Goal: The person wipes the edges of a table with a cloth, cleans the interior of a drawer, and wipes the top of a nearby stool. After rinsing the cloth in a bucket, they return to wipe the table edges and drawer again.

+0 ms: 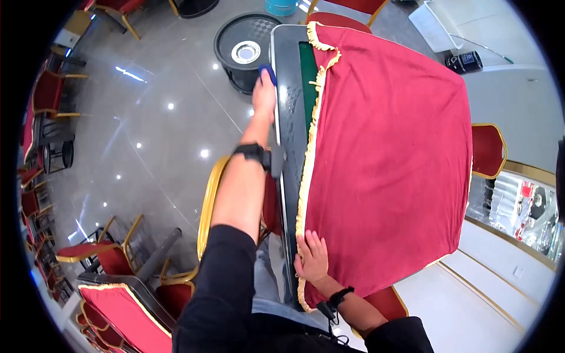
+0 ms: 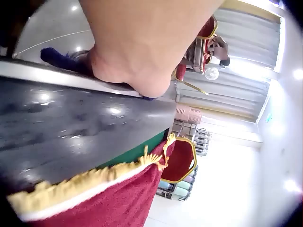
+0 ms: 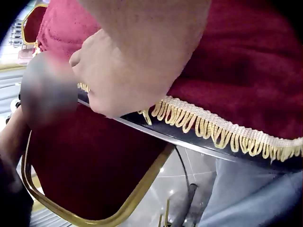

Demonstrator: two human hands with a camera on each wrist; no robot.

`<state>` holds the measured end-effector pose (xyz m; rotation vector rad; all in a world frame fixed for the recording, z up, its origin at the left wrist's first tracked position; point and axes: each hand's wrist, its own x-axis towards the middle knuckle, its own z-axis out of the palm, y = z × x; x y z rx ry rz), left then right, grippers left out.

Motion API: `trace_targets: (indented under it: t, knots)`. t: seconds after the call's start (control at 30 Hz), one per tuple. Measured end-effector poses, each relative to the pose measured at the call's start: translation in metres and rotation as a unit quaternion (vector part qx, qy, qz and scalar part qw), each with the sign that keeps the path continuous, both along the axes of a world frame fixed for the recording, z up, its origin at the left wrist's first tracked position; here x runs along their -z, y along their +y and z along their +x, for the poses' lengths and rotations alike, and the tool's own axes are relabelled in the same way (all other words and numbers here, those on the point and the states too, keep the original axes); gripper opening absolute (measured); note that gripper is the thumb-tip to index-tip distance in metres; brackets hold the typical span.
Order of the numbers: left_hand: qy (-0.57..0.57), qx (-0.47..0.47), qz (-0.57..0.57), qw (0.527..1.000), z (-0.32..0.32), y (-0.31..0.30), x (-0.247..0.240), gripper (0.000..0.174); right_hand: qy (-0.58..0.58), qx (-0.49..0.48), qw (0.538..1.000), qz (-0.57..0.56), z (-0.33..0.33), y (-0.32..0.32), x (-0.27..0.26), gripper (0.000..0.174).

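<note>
Gripping a dark blue cloth (image 2: 61,60) at the table (image 1: 286,129) edge with the left hand (image 1: 265,97), fingers curled round it. Resting the right hand (image 1: 313,259) on the red tablecloth (image 1: 394,147) over its gold fringe (image 1: 303,188), near the person's body — palm down, fingers slightly spread.

In the left wrist view, pointing one loose end of the blue cloth out past the hand, with the long axis roughly along the silver rim (image 2: 33,73). Mostly hidden under the palm, with the fingertips also out of sight; in the right wrist view, blurred to a grey patch near the left forearm.

Beyond the rim, next to the left hand, a round black stand (image 1: 226,44) with a silver bowl (image 1: 245,52); nearer the body, beside the table, a gold-framed chair (image 1: 213,206). On the black bin (image 1: 465,62) farther off, white print too small to read.
</note>
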<state>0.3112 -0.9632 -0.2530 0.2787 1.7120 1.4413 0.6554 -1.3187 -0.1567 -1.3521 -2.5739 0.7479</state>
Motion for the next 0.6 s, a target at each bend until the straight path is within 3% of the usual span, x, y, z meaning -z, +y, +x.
trace_targets:
  t: [0.13,0.23,0.3,0.37,0.4,0.5,0.53,0.6]
  knots:
    - [0.053,0.037,-0.013,0.998,-0.072,0.108,-0.004,0.079,-0.016,0.005,1.0,-0.009,0.004,-0.005,0.009,0.062]
    - [0.274,0.091,0.071,0.955,-0.077,0.12,-0.045,0.056,-0.031,-0.001,1.0,0.003,0.005,-0.008,0.01,0.06]
    - [0.498,0.156,0.144,0.841,-0.065,0.1,-0.039,0.05,-0.031,-0.008,0.999,0.003,0.004,-0.005,0.009,0.061]
    - [0.523,0.232,0.157,0.805,-0.046,0.053,-0.051,0.045,-0.019,-0.001,1.0,-0.001,0.003,-0.003,0.006,0.059]
    - [0.488,0.283,0.156,0.811,-0.043,0.027,-0.06,0.046,-0.019,0.005,1.0,0.0,0.002,-0.003,0.005,0.058]
    - [0.519,0.441,0.156,0.715,-0.033,-0.042,-0.085,0.055,-0.028,0.008,1.0,-0.002,0.002,-0.001,0.0,0.057]
    - [0.49,0.491,0.155,0.703,-0.032,-0.052,-0.101,0.057,-0.028,0.007,1.0,-0.006,0.002,0.002,-0.002,0.057]
    - [0.541,0.583,0.17,0.582,-0.037,-0.054,-0.119,0.056,-0.027,0.006,0.999,-0.016,0.002,-0.001,-0.003,0.057]
